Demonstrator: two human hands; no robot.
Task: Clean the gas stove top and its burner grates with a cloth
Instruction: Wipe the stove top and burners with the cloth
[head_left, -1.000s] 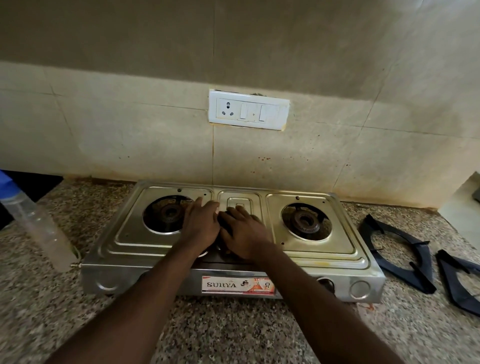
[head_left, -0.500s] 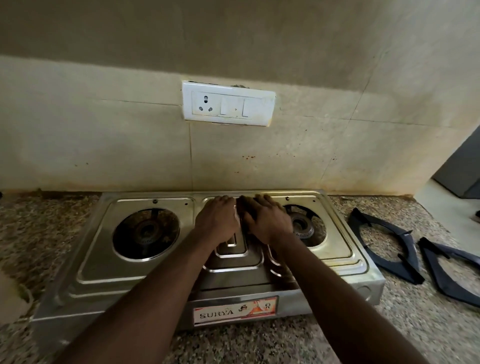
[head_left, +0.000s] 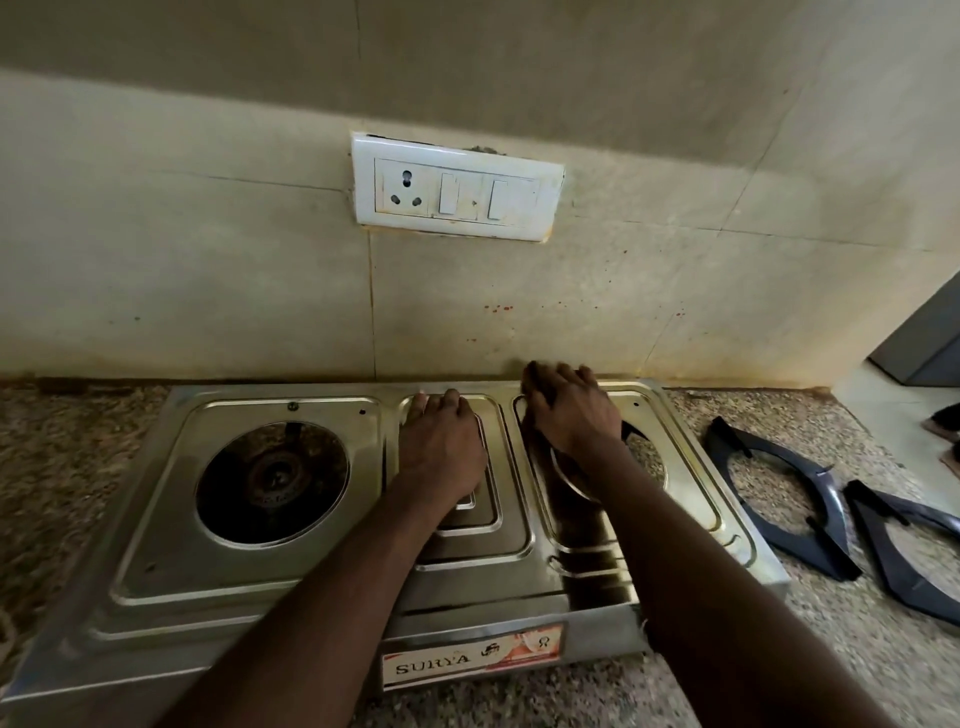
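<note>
The left hand (head_left: 441, 447) lies palm down on the raised middle panel of the gas stove (head_left: 156, 519). Its fingers are straight and close together, flat on the steel and pointing at the wall, with the forearm stretched forward over the front edge. The right hand (head_left: 569, 415) is palm down at the rear left corner of the right burner panel. Its fingers are a little spread and bent over the stove's back rim. Whether they hold anything, or whether a cloth lies under either palm, cannot be told.

The left round well holds its dark burner (head_left: 272, 480), uncovered. The right burner (head_left: 647, 460) is mostly hidden behind the right wrist, and only the far side of its well shows. Both burner grates are off the stove and lie flat on the speckled granite counter (head_left: 857, 665) to its right. The nearer grate (head_left: 802, 551) is just beside the stove and the second grate (head_left: 872, 540) lies next to it. A SURYA label (head_left: 472, 657) sits on the stove front, and a white switch plate (head_left: 457, 187) is fixed to the tiled wall above.

Half a second ago the two hands were side by side at the back of the middle panel. Now the right hand has gone right and back to the rim, apart from the left, which stays on the middle panel. The grates have not shifted.
</note>
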